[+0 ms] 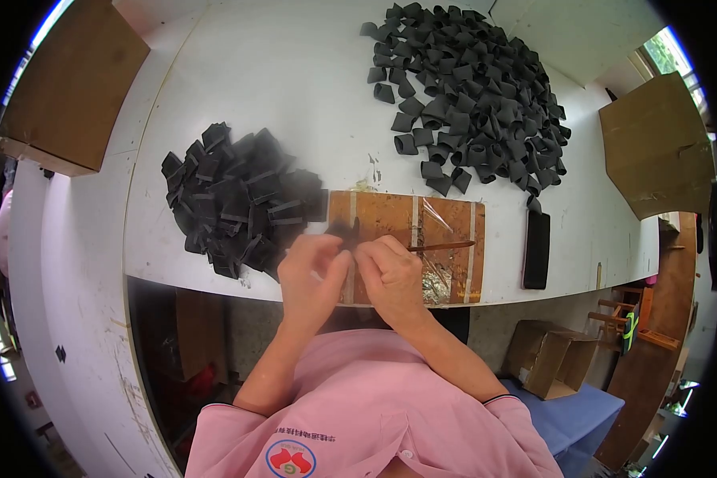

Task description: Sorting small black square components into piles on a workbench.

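My left hand (312,271) and my right hand (390,275) meet over the near edge of a brown wooden board (390,215) with pale stripes. Together they pinch a small black folded piece (345,233) that sticks up between the fingertips. A thin brown stick (442,246) pokes out to the right from my right hand, lying across the board. A heap of flat folded black pieces (239,199) lies just left of the board. A bigger pile of curled black loops (478,95) lies at the back right.
A black flat rectangular object (537,248) lies right of the board on the white table (295,80). Brown cardboard boxes stand at the far left (68,88), far right (657,143) and on the floor at the right (550,358).
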Demonstrator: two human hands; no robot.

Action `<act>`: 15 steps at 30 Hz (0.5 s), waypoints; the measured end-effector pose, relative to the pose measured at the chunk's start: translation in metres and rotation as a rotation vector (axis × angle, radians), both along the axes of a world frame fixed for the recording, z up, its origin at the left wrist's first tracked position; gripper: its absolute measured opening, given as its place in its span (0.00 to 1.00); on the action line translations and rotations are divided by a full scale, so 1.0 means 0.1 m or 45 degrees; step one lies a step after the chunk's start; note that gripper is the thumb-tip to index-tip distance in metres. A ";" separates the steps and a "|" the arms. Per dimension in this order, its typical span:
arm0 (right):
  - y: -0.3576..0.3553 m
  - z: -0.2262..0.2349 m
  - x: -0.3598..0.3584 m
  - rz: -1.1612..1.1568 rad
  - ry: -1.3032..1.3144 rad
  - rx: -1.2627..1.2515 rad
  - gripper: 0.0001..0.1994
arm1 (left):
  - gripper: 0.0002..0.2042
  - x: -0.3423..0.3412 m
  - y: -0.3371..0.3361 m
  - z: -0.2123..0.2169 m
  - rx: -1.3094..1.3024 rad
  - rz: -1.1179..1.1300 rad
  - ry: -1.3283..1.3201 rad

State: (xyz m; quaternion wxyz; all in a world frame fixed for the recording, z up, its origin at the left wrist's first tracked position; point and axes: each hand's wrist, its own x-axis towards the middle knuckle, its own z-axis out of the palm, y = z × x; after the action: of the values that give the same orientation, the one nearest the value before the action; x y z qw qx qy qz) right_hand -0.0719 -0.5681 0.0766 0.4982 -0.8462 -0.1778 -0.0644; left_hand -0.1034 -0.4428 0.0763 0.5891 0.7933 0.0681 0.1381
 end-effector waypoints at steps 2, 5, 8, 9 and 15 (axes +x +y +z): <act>0.01 0.00 -0.01 0.015 -0.005 0.000 0.01 | 0.05 -0.01 -0.02 -0.05 -0.137 -0.014 0.064; -0.01 0.03 -0.03 0.048 0.024 0.049 0.01 | 0.04 0.02 -0.02 -0.03 -0.425 -0.019 0.299; -0.09 0.07 -0.04 0.089 0.146 0.143 0.02 | 0.04 0.03 0.02 0.00 -0.552 -0.125 0.415; -0.12 0.09 -0.05 0.102 0.219 0.173 0.02 | 0.03 0.02 0.02 0.00 -0.549 -0.157 0.425; -0.25 0.15 -0.14 0.068 0.010 0.043 0.01 | 0.02 -0.04 -0.06 0.03 -0.234 -0.254 0.288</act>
State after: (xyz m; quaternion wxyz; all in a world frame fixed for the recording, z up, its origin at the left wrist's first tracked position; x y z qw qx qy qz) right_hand -0.0859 -0.5933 0.0920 0.5146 -0.8328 -0.1974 -0.0507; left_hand -0.1076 -0.4487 0.0792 0.6584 0.7494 0.0672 -0.0182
